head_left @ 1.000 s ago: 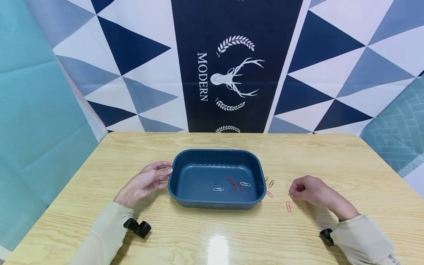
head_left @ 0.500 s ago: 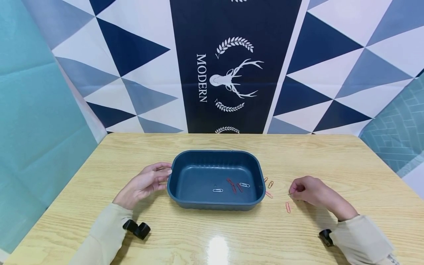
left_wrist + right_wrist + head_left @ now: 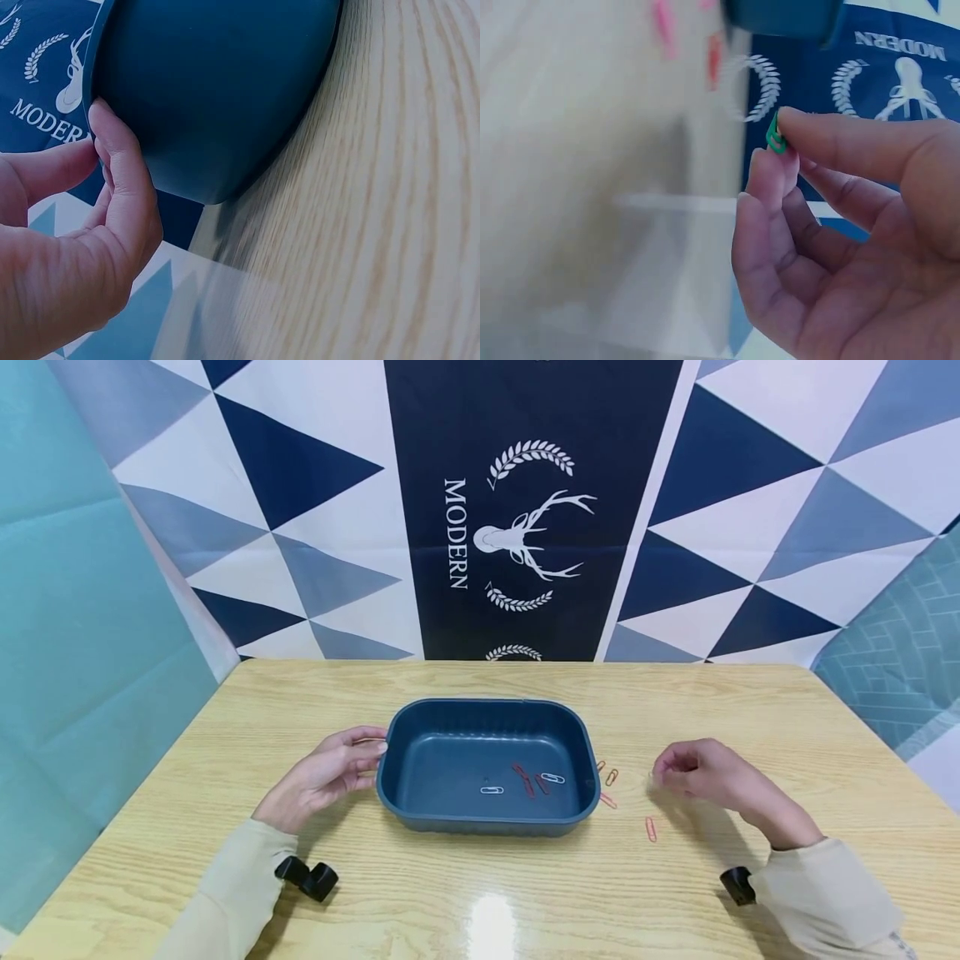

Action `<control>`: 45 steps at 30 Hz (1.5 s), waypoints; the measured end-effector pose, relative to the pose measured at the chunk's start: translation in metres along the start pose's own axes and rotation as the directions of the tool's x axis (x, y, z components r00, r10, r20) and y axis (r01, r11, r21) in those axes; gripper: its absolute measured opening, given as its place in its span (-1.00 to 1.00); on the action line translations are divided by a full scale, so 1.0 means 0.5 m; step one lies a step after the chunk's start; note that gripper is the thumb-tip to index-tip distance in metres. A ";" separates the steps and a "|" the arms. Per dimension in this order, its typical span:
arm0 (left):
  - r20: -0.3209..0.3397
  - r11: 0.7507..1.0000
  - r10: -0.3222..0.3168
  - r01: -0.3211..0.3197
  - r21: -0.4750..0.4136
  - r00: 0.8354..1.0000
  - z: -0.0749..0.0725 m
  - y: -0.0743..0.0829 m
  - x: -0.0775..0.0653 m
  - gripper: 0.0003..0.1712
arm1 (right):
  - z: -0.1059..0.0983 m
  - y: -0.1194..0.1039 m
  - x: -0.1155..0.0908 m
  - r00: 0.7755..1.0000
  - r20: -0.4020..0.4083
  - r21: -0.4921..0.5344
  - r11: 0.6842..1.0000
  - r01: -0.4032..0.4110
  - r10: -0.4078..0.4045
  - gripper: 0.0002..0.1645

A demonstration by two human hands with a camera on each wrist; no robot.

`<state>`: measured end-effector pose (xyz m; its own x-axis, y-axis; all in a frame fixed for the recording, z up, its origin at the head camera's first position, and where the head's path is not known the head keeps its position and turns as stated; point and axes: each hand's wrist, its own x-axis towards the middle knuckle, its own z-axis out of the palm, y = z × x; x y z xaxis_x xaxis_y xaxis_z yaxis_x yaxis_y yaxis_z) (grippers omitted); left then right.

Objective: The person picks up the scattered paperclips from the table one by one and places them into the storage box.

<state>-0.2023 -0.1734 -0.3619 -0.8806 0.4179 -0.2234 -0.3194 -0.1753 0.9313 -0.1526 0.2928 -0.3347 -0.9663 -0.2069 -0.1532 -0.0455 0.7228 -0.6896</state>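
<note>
A dark blue plastic basin stands on the table, with several red and white paper clips on its floor. My left hand holds the basin's left end, thumb and fingertips at the rim. Close up in the left wrist view, the fingers of that hand bend against the basin's outer wall. Right of the basin my right hand is raised over the table. Between thumb and index fingertip it pinches a small green paper clip, which shows in the right wrist view.
A pink paper clip lies on the wooden table below my right hand. Beside the basin's right end lie an orange-brown paper clip and another pink paper clip. A patterned cloth hangs behind the table.
My right hand has lifted off the tabletop, with the green paper clip now between its fingertips. The left hand and basin stay in place.
</note>
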 end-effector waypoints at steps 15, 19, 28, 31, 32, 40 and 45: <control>0.063 0.999 0.045 -0.043 -0.019 0.997 -0.018 -0.002 -0.005 -0.65 | -0.014 -0.087 0.023 0.998 -0.022 0.084 0.995 0.060 -0.059 -0.71; 0.056 0.999 0.043 -0.043 -0.004 0.997 -0.013 -0.003 -0.001 -0.64 | -0.002 -0.129 0.042 0.997 -0.010 0.101 0.992 0.080 -0.079 -0.72; 0.006 1.000 0.000 0.000 -0.006 1.000 0.003 0.002 0.002 -0.75 | 0.045 -0.198 0.086 0.995 0.024 0.166 0.982 0.093 -0.098 -0.73; 0.006 1.000 -0.003 0.003 -0.010 1.000 0.004 0.001 0.002 -0.74 | 0.058 -0.211 0.098 0.993 0.044 0.203 0.974 0.099 -0.110 -0.73; 0.006 1.000 -0.004 0.004 -0.012 1.000 0.003 0.000 0.002 -0.73 | 0.062 -0.215 0.102 0.992 0.050 0.216 0.971 0.101 -0.114 -0.73; 0.008 1.000 -0.001 0.001 -0.004 1.000 -0.001 -0.001 0.001 -0.71 | 0.085 -0.244 0.117 0.988 0.078 0.227 0.967 0.113 -0.133 -0.79; 0.010 1.000 0.000 0.000 -0.009 1.000 -0.001 -0.003 0.002 -0.73 | 0.091 -0.242 0.120 0.990 0.078 0.212 0.972 0.099 -0.118 -0.77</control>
<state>-0.2027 -0.1733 -0.3633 -0.8770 0.4270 -0.2204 -0.3226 -0.1832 0.9286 -0.1935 0.1630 -0.2926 -0.9313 -0.3419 -0.1255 -0.0866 0.5424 -0.8356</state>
